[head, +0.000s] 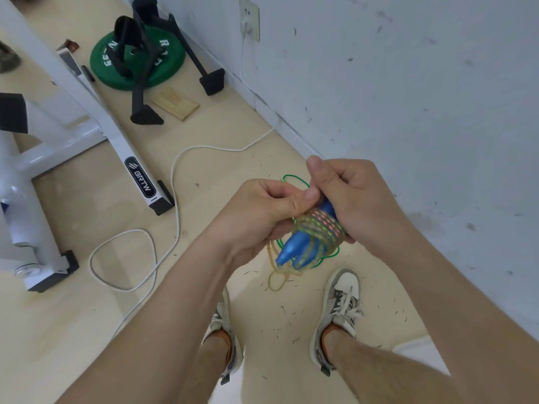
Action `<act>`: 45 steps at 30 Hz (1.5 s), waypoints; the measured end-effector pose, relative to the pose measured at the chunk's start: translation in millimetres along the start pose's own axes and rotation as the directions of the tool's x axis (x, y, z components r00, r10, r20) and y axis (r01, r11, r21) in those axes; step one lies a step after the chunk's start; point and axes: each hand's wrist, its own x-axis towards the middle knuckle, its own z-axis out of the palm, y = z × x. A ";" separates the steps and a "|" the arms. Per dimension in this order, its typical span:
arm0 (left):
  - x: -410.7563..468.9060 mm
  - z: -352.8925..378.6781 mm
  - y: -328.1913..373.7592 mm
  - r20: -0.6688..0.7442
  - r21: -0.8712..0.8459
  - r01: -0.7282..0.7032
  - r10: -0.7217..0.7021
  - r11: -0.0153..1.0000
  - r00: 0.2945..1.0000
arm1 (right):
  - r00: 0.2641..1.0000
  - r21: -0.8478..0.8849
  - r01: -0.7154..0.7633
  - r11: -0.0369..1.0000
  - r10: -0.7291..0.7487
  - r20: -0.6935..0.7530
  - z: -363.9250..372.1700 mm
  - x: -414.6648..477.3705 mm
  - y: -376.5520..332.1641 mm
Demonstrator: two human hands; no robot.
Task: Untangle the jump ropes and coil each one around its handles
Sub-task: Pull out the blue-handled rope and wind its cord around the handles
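1. Holding up in front of the body, above the feet: a pair of blue tapered plastic handles, side by side, bound round the middle by several turns of translucent rainbow-flecked jump rope.
2. Working with both hands together on that bundle. Gripping the upper end of the handles and the coil with the right hand. Closing the left hand just beside it, seemingly pinching the rope's free run, though cannot tell the exact pinch behind the knuckles.
3. Judged close to finishing this coil, with a few slack pale loops hanging below the handle tips, not yet wound.
4. Could lose the coil by easing the left-hand pinch: turns springing loose and sliding down off the narrowing tips.
5. Could wind in the thin green jump rope, visible behind and beneath the bundle. Cannot tell whether lying apart on the floor or threaded through the hanging loops. If threaded, remaking the tangle with every further turn.
6. Could cinch the hanging loops into a knot by pulling them tight before shaking them out.
7. Could snag a foot on the white power cable snaking over the floor to the left when stepping that way.
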 end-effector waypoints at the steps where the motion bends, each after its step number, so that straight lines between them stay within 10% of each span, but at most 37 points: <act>1: 0.5 1.9 -0.8 0.015 -0.024 0.023 -0.023 0.999 1.000 | 0.999 0.063 -0.041 0.997 0.041 -0.011 1.7 -1.0 -0.7; 11: 7.0 13.7 -13.6 -0.151 -0.072 -0.091 0.080 0.993 0.985 | 0.932 0.377 -0.132 0.917 0.244 -0.267 12.6 1.8 4.4; 15: 7.4 32.3 -26.5 -0.230 0.275 -0.210 0.276 0.938 0.933 | 0.840 0.514 -0.196 0.835 0.413 -0.351 10.5 6.6 8.7; 20: 2.2 40.3 -28.6 -0.208 0.329 -0.236 0.314 0.914 0.926 | 0.809 0.108 -0.107 0.988 0.150 -0.569 6.7 11.0 21.5; 23: 1.1 36.0 -18.8 -0.240 0.255 -0.246 0.308 0.935 0.921 | 0.865 0.071 -0.099 0.993 0.121 -0.487 6.8 9.9 18.2; 28: 9.5 14.6 -14.1 -0.316 0.087 -0.205 0.222 0.975 0.922 | 0.965 0.532 -0.195 0.824 0.258 -0.045 -0.4 0.8 7.6; 35: 16.6 15.5 -23.9 -0.354 0.217 -0.015 0.093 0.976 0.931 | 0.934 0.145 -0.104 0.984 0.147 -0.325 5.0 1.3 11.5; 39: 11.2 14.6 -24.8 -0.193 0.876 -0.006 0.363 0.483 0.912 | 0.934 -0.291 -0.083 0.953 -0.028 -0.356 -0.9 1.3 16.8; 42: 7.8 9.8 -23.9 -0.028 0.991 -0.042 0.499 0.128 0.866 | 0.953 -0.471 -0.079 0.878 -0.072 -0.294 -6.7 2.7 20.0; 45: 9.0 -0.6 -23.3 0.104 0.990 -0.139 0.563 0.020 0.820 | 0.989 -0.603 -0.072 0.794 -0.023 -0.149 -6.4 3.1 21.7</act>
